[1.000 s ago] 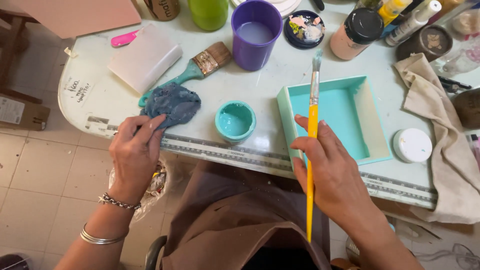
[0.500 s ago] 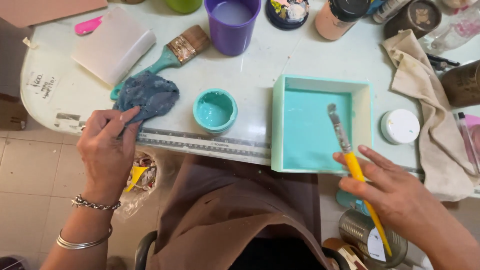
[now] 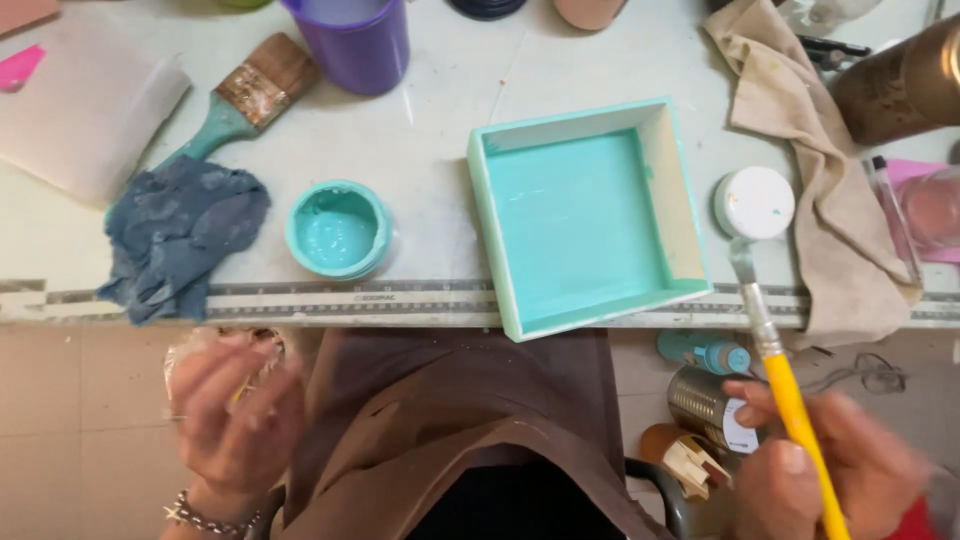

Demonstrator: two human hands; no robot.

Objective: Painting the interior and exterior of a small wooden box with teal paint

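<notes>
Landmark: the turquoise tray [image 3: 585, 215], sitting near the front edge of the tabletop [image 3: 450, 120], inside painted, open side up; beige cloth [image 3: 810, 160] crumpled to the tray's right, running off toward the tabletop's front edge; blue rag [image 3: 175, 235] bunched well left of the tray; pale flat block [image 3: 85, 110] beyond the rag, far left of the tray; purple cup [image 3: 352, 42] behind the tray to its left; wide brush [image 3: 235, 110] with teal handle lies between cup and rag; open pot of turquoise paint [image 3: 338, 228] just left of the tray, apart from it; white round lid [image 3: 755, 202] just right of the tray, beside the cloth.

Right hand [image 3: 820, 470] below and right of the tray, off the tabletop; grip pinched on the yellow-handled paintbrush [image 3: 775, 360], bristles up, tip near the white lid, clear of the tray.

Left hand [image 3: 235, 415] below the tabletop edge, left of the tray, blurred; fingers curled loosely, cannot tell whether it holds anything.
</notes>
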